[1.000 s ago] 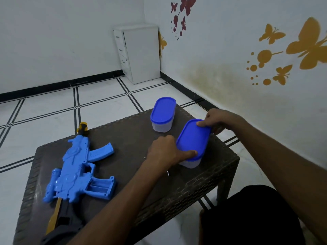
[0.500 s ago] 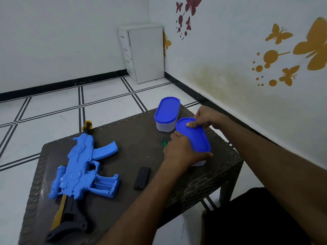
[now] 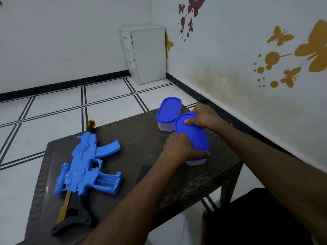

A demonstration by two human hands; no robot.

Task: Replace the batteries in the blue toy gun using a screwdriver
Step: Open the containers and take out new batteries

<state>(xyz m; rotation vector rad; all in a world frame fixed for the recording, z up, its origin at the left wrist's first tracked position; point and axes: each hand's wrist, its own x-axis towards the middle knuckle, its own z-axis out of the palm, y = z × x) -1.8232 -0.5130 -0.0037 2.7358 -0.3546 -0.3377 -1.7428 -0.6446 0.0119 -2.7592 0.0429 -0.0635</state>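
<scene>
The blue toy gun (image 3: 85,165) lies on the left of the brown wicker table (image 3: 203,188), its battery compartment (image 3: 108,183) open and facing up. A small black cover (image 3: 143,173) lies beside my left forearm. Both hands hold the near clear container with a blue lid (image 3: 193,137). My left hand (image 3: 178,146) grips its near end, fingers curled over the lid's edge. My right hand (image 3: 203,115) grips the far end, thumb on top of the lid. A tiny screw (image 3: 150,155) sits on the table. A bit of green shows behind my left hand; the screwdriver cannot be made out.
A second clear container with a blue lid (image 3: 169,115) stands at the table's far edge, touching the held one. A white drawer cabinet (image 3: 145,53) stands in the room's corner. The wall runs close along the table's right side. My dark-clothed knee (image 3: 256,218) is near the front right.
The near container has been turned and moved back against the far container, with both hands staying on its lid. The view has shifted slightly; the black cover came into sight.
</scene>
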